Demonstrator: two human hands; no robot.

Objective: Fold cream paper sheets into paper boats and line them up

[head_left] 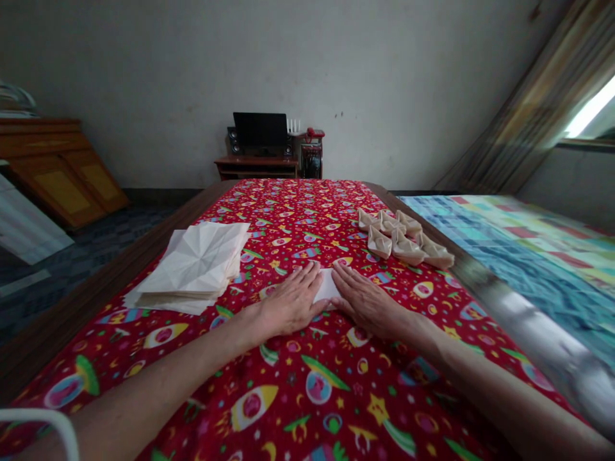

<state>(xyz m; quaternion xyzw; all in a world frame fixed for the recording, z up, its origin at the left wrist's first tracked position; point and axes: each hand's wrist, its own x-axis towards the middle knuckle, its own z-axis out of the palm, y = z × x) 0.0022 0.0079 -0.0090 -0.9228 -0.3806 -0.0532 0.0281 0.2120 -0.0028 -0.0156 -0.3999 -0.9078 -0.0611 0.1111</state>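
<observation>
A small folded piece of white paper (327,286) lies on the red patterned cloth, mostly covered by my hands. My left hand (296,296) rests flat over its left side, fingers stretched forward. Over the right side, my right hand (362,296) presses down the same way, its fingers extended. Only a strip of the paper shows between them. To the left is a stack of creased paper sheets (199,259). Several folded paper boats (406,246) stand in two rows at the right.
The red cloth (307,384) with rocket prints covers a long wooden-edged table. A bed with a patchwork cover (523,256) adjoins on the right. At the far wall are a monitor (260,130) and speakers on a desk. A wooden cabinet (62,173) stands at left.
</observation>
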